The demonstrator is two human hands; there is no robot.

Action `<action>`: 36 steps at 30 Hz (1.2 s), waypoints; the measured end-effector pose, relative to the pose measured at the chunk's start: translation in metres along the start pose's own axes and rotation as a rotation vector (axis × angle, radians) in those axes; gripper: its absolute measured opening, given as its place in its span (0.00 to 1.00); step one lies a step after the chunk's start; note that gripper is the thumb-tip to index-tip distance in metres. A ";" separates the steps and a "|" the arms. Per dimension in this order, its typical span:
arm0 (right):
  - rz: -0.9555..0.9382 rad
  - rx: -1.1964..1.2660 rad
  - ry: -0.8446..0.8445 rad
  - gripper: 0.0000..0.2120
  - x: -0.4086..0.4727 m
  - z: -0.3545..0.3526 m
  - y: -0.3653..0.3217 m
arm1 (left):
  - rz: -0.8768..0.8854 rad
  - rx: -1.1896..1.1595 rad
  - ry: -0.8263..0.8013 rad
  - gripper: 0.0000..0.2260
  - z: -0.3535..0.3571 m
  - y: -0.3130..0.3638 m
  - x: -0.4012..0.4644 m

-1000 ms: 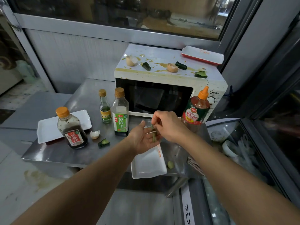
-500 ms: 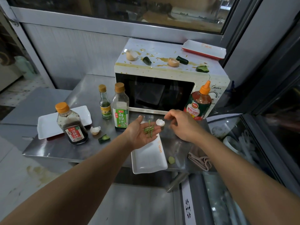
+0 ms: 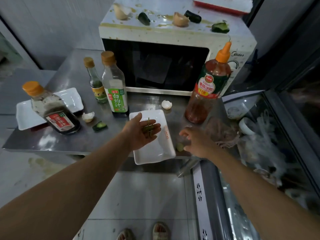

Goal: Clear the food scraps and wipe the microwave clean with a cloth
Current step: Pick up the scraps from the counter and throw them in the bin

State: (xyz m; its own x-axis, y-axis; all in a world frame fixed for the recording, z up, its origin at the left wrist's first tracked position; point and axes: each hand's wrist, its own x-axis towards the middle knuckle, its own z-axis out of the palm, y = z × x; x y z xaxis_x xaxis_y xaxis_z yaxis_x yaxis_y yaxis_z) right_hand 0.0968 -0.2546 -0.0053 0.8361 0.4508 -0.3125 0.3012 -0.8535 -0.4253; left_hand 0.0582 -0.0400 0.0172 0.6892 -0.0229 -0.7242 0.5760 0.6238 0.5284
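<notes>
Speckled white microwave (image 3: 173, 37) top uncleared: eggshells, cucumber ends. Left hand (image 3: 141, 131) open, cradling green stems (image 3: 149, 128). Right hand (image 3: 195, 142) loosely curled, reaching for pale scrap (image 3: 180, 147) on desk; grasp unclear.

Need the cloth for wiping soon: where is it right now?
In the head view, the cloth lies bunched at the counter's right edge, just behind the right hand, below the ketchup bottle.
</notes>
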 end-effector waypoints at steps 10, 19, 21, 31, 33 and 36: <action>-0.050 -0.079 0.018 0.21 0.008 0.033 0.006 | -0.018 -0.002 0.044 0.23 -0.012 -0.011 0.014; -0.033 -0.071 0.131 0.08 0.020 0.025 -0.001 | 0.001 -0.043 0.070 0.24 -0.019 -0.003 0.003; -0.056 -0.028 0.164 0.07 0.022 0.016 -0.010 | 0.010 -0.058 0.069 0.24 -0.019 0.001 -0.002; -0.293 0.025 0.279 0.09 0.029 -0.040 -0.098 | 0.112 -0.085 0.051 0.25 -0.024 0.026 -0.041; -0.357 0.019 0.253 0.08 0.029 -0.045 -0.120 | 0.130 -0.104 0.036 0.25 -0.027 0.032 -0.050; -0.429 -0.004 0.219 0.11 0.031 -0.048 -0.151 | 0.147 -0.137 0.001 0.25 -0.034 0.039 -0.064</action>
State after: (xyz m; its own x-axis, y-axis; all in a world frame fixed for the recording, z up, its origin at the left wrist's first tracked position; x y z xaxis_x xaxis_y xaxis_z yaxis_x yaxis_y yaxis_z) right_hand 0.0992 -0.1246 0.0904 0.7123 0.6976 0.0767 0.6419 -0.6034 -0.4731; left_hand 0.0220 0.0126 0.0692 0.7609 0.0765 -0.6444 0.4041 0.7211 0.5628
